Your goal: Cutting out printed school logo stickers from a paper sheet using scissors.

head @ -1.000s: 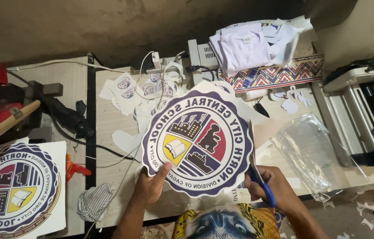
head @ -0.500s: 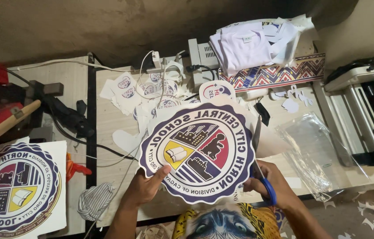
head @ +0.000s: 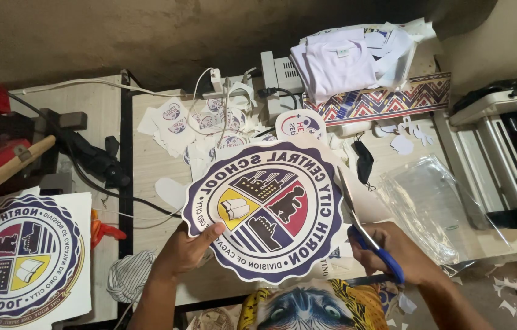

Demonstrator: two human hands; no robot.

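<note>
Both grips are closed: the left hand (head: 186, 252) pinches the lower left rim of the big round printed emblem (head: 265, 211), and the right hand (head: 393, 250) holds blue-handled scissors (head: 365, 235) with the blades at its right edge. Held above the bench (head: 148, 165), the emblem looks light and thin, easy to bend or tear, so holding it near the rim seems best. Small round stickers (head: 176, 119) lie behind.

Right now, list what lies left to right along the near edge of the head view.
Uncut round emblem print → striped cloth → left hand → large round emblem cutout → right hand with blue-handled scissors → clear plastic sheet.
</note>
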